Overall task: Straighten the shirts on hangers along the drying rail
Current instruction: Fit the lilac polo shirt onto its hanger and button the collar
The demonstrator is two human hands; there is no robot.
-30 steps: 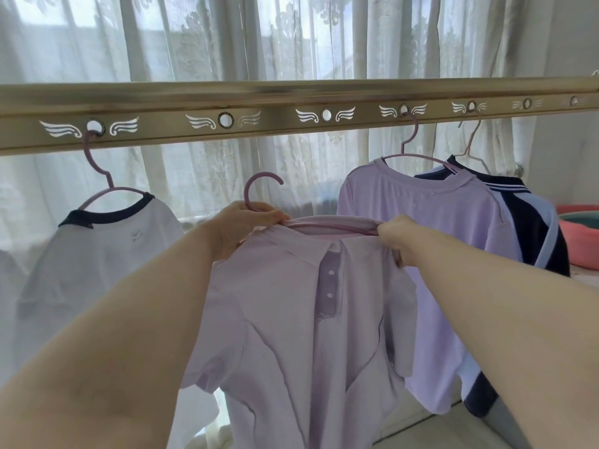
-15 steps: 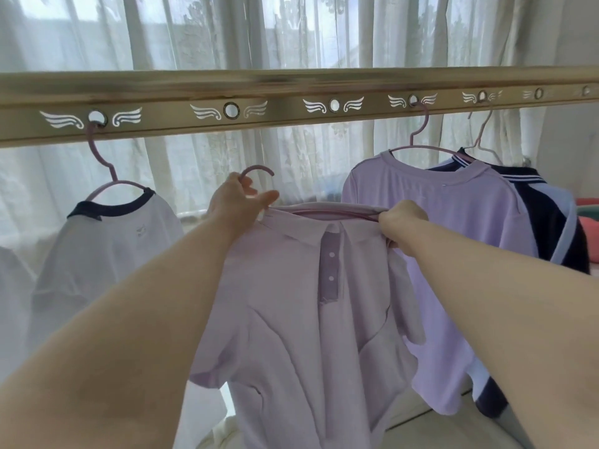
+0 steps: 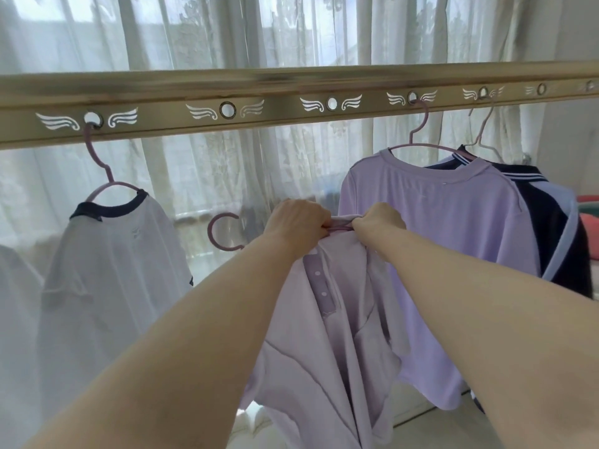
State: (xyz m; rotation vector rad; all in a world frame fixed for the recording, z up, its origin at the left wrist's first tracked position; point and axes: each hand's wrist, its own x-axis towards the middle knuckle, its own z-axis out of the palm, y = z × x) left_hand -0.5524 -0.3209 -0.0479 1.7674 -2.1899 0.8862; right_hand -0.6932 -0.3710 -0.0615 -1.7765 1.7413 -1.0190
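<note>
A pale lilac polo shirt [image 3: 327, 345] hangs bunched from a pink hanger [image 3: 216, 233] that is off the rail, its hook pointing left. My left hand [image 3: 296, 223] and my right hand [image 3: 377, 223] sit close together at the collar, both gripping the hanger bar and the gathered cloth. Above runs the gold drying rail [image 3: 291, 89] with round holes. A white shirt with a dark collar [image 3: 107, 273] hangs at the left. A lilac T-shirt [image 3: 447, 241] hangs at the right, in front of a navy and light-blue shirt [image 3: 551, 228].
Two rail holes [image 3: 227, 110] [image 3: 331, 103] above the held shirt carry no hanger. Lace curtains [image 3: 227, 176] cover the window behind the rail. Pink and teal items [image 3: 588, 222] lie at the far right edge. A pale ledge [image 3: 437, 426] runs below the shirts.
My hands have come together at the collar, bunching the polo shirt. The hanger has tilted so its hook now sticks out to the left, and the shirt has shifted right and lower.
</note>
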